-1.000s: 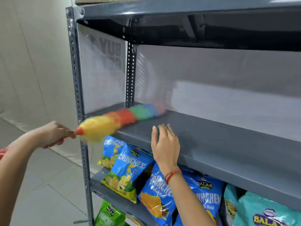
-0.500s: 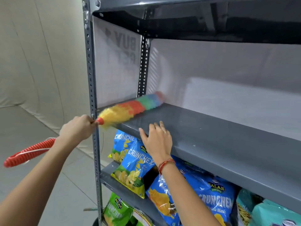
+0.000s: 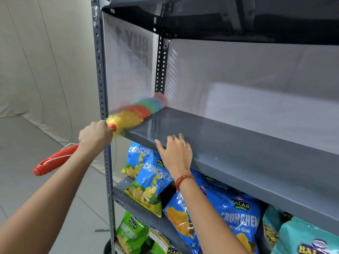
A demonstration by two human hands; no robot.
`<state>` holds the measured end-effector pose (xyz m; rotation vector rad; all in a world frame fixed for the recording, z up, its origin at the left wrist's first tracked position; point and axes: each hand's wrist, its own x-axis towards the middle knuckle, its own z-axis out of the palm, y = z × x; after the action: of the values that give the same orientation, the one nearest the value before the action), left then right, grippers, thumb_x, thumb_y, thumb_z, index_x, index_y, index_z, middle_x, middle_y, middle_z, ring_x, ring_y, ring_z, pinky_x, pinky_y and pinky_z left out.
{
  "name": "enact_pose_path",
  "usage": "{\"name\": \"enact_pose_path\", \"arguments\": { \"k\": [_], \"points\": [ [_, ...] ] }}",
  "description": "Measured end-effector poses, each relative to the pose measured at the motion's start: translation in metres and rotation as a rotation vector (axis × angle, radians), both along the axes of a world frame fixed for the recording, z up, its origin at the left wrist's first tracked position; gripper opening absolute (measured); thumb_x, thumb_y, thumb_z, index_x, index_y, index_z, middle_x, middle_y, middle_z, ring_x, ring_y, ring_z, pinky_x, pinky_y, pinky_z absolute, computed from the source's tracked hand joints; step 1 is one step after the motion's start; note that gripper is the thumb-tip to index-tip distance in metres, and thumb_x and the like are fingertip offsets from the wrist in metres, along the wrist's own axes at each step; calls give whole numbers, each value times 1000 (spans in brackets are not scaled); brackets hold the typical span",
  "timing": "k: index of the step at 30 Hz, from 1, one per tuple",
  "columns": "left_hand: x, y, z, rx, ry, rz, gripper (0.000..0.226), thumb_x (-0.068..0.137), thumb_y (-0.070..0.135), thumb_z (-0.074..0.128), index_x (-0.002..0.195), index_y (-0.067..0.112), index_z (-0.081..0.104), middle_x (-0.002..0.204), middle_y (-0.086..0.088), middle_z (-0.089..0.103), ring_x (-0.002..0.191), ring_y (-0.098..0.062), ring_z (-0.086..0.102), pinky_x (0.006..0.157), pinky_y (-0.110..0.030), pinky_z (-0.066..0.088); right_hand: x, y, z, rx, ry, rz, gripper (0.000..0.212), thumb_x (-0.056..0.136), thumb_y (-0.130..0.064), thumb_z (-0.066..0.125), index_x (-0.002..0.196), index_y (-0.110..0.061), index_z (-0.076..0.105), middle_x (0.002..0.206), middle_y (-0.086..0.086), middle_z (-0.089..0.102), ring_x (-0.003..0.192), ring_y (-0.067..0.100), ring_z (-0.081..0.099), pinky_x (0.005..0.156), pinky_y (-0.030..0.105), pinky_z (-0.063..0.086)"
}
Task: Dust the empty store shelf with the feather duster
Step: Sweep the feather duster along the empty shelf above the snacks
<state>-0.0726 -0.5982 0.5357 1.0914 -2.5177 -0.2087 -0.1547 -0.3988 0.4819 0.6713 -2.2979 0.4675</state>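
The feather duster (image 3: pixel 136 111) lies across the left end of the empty shelf (image 3: pixel 229 143), its yellow base at the front corner and its red-and-blue tip now blurred against the back upright post (image 3: pixel 161 70); a second ago the head hung further out past the front post (image 3: pixel 100 70), so I have pushed it deeper along that end. My left hand (image 3: pixel 95 133) is wrapped tight round the red handle (image 3: pixel 55 160) just below the feathers, and it has come right up to the front post (the ribbed grip trails out behind my wrist, away from the shelf). My right hand (image 3: pixel 175 152) lies flat and loose on the shelf's front lip, fingers spread, holding nothing; it has slid slightly toward the edge. To my mind only this left end has been swept, and the long grey stretch to the right of the duster remains to do. Below the shelf, the blue crisp bags (image 3: pixel 152 182) sit untouched.
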Motion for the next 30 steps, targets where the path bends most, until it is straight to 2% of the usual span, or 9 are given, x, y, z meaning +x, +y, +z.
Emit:
{"name": "enact_pose_path", "arguments": {
  "k": [2,5,7,10,13,18,21,24,30],
  "points": [
    [7,1,-3,-27,-3,-27,32,98,31,43,104,5,62,86,-15,57,76,-33,55,66,-35,41,0,0,0,2,-8,7,50,90,-51,51,78,-5,67,86,15,74,113,35,60,80,40,53],
    [21,-11,-4,-40,16,-1,38,98,36,41,105,6,64,95,-20,64,82,-36,59,68,-35,43,2,0,2,-7,-16,0,48,88,-49,55,74,-5,67,82,14,74,108,36,63,77,39,54],
    [27,-12,-3,-146,46,-1,38,98,35,40,103,7,65,94,-20,65,78,-36,60,66,-35,43,3,0,2,-19,-9,-11,46,86,-48,60,70,-5,66,77,14,74,104,36,65,74,38,55],
    [32,-3,-8,-275,98,-154,41,99,40,38,105,13,69,82,-15,65,70,-35,62,58,-31,43,3,0,1,-27,3,-19,46,85,-48,60,71,-5,67,79,15,74,104,36,65,74,39,55],
    [32,-3,-15,-191,49,-148,42,99,41,38,108,14,69,77,-10,59,64,-30,54,58,-31,44,2,0,0,-44,-7,-6,46,87,-48,58,74,-5,67,82,16,74,107,37,63,78,40,53],
    [32,-9,-12,-241,59,-149,44,99,39,38,104,9,68,82,-16,64,64,-31,52,59,-33,44,4,1,2,-49,-43,36,49,90,-49,53,81,-3,67,91,17,74,112,37,60,84,42,51],
    [39,-12,-15,-137,38,-169,42,98,43,39,109,16,69,79,-12,60,67,-32,57,59,-32,46,6,2,3,-49,-33,23,48,88,-49,57,76,-4,67,84,15,74,101,36,65,79,40,53],
    [36,-10,-10,-180,43,-80,41,99,37,39,103,8,68,76,-12,56,66,-32,54,61,-33,43,7,2,4,-46,-31,12,47,86,-49,59,69,-5,66,72,12,72,81,32,68,70,37,54],
    [37,1,-15,-115,34,-170,43,98,42,37,110,14,68,76,-10,58,65,-31,54,58,-32,44,9,2,4,-16,-46,-12,45,82,-48,65,64,-7,66,67,11,72,75,30,69,66,36,56]
  ]
}}
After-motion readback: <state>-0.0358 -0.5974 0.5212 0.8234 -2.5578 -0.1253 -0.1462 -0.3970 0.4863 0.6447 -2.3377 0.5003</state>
